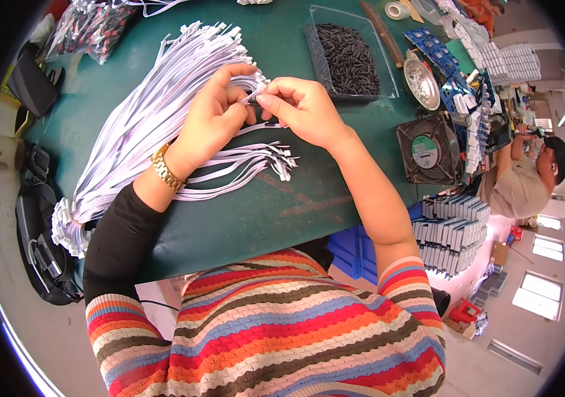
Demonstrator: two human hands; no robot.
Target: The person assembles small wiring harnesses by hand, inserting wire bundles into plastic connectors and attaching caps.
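At frame centre, the left hand [213, 119] and right hand [302, 109] pinch one flat white ribbon cable [254, 97] between fingertips, above the matte green table [256, 212], beside a long fanned bundle of cables [143, 126].

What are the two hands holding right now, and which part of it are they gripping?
Both hands, left and right, pinch one thin white ribbon cable at its connector end, held between the fingertips above the green table.

Green bench [249, 218] is pretty loaded: big bundle of white ribbon cables [143, 126] left of the left hand [213, 122], clear tray of black bits [348, 56] beyond the right hand [302, 109], small fan [430, 149] further right.
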